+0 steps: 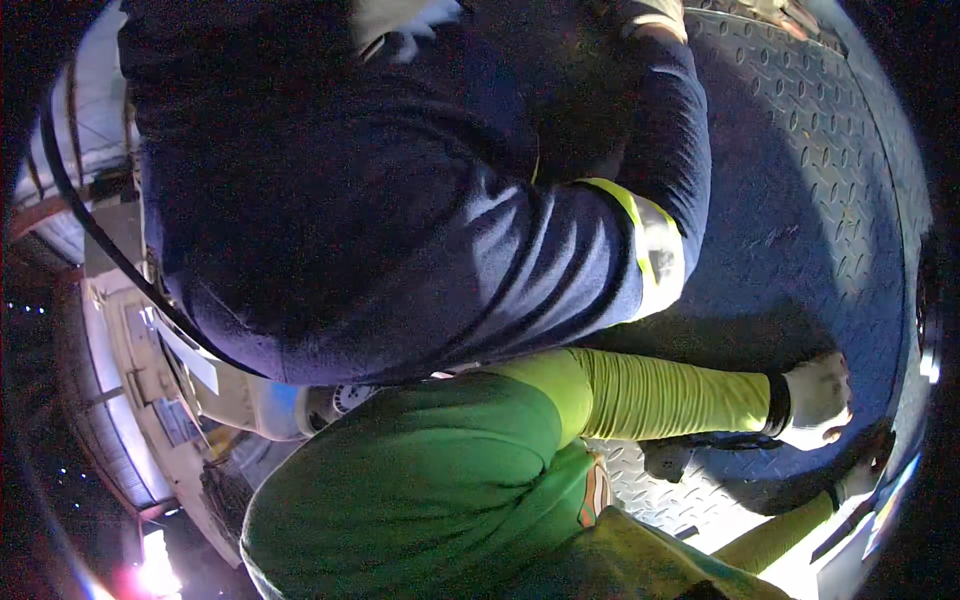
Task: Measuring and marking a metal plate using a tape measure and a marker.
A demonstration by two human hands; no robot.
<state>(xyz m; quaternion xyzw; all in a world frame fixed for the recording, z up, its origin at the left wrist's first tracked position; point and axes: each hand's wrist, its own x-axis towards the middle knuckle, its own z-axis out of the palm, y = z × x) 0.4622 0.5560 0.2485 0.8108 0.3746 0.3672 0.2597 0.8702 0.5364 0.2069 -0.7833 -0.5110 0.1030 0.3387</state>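
Neither of my hands shows; the arms in view appear to belong to two people close in front of me. One wears a dark navy long-sleeved top (380, 220) with a yellow and silver reflective band (658, 255) near the elbow; that arm bends up to a partly cut-off hand (655, 18). Below, a person in a green shirt (420, 480) with a yellow-green sleeve (680, 395) reaches right. That person's hand (815, 400), seemingly gloved, is curled low over a dark blue tread plate (780, 240). What it holds, if anything, is hidden.
A dark object (665, 461) lies under the yellow-green sleeve on brightly lit tread plate. Another gloved hand (862, 475) is at the lower right. A black cable (95, 225) curves down the left side, past pale equipment (150, 360). At the top right, another hand (790, 18) is partly visible.
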